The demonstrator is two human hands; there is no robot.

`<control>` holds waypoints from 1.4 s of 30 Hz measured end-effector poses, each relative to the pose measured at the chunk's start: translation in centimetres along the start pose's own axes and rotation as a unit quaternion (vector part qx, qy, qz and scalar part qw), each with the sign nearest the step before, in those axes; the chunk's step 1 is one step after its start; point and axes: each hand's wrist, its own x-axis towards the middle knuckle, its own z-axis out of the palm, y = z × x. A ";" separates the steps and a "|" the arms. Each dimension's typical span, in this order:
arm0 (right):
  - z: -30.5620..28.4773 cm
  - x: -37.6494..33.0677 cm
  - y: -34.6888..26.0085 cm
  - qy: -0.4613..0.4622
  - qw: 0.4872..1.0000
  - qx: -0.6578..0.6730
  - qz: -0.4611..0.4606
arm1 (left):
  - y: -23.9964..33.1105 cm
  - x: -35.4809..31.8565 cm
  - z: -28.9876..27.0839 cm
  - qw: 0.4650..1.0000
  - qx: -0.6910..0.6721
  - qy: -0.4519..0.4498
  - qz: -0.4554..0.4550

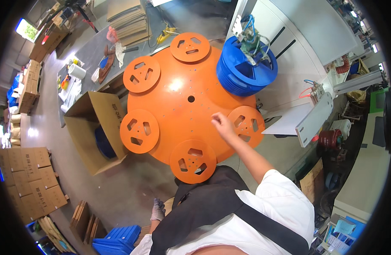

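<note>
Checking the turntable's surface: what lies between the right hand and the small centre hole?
Only bare orange turntable between the right hand and centre hole, head view.

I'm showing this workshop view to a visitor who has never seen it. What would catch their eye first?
The big orange round table fills the middle, with five smaller orange slotted discs around its rim. A stack of blue reels sits at its upper right edge. The person's right hand reaches over the table beside the right-hand disc, while the gloved left hand hangs low near the floor.
</note>
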 end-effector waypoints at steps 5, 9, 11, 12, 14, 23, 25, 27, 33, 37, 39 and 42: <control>-4.1 4.6 1.4 0.096 0.993 -0.066 -0.035 | -3.1 3.2 -0.8 0.997 -0.015 -0.050 -0.058; -6.0 9.6 -0.1 0.211 0.947 -0.219 -0.105 | 1.5 -0.4 8.5 0.999 0.037 0.024 0.012; -7.4 12.1 1.0 0.232 0.926 -0.269 -0.125 | 3.0 -1.5 9.0 0.998 0.053 -0.012 0.026; -8.0 13.5 1.4 0.228 0.918 -0.298 -0.129 | 3.2 -2.1 9.1 0.997 0.056 -0.036 0.046; -9.0 16.0 2.3 0.188 0.911 -0.364 -0.055 | 3.2 -3.2 9.8 0.998 0.031 -0.027 0.052; -13.1 29.3 17.3 -0.334 0.884 -0.256 0.202 | -4.5 -12.6 7.9 0.945 0.296 0.078 0.116; -11.0 28.5 15.4 -0.354 0.920 -0.081 0.148 | -4.8 -15.0 11.8 0.978 0.177 0.107 0.033; -13.5 29.2 19.2 -0.388 0.912 -0.040 0.125 | -13.4 -10.8 9.2 0.969 0.217 0.095 0.073; -11.7 23.3 14.7 -0.136 0.946 -0.087 0.283 | -10.5 -15.5 14.5 0.993 0.087 0.083 0.023; -3.5 13.6 3.8 -0.179 0.969 -0.022 0.167 | -26.1 -10.1 16.7 0.971 -0.087 0.161 0.152; -0.6 6.9 -0.7 -0.217 0.967 0.036 0.127 | -27.8 -10.1 16.4 0.965 -0.007 0.220 0.143; 2.9 -3.0 -6.1 -0.325 0.936 0.093 0.096 | -27.6 -17.7 17.6 0.961 -0.060 0.231 0.139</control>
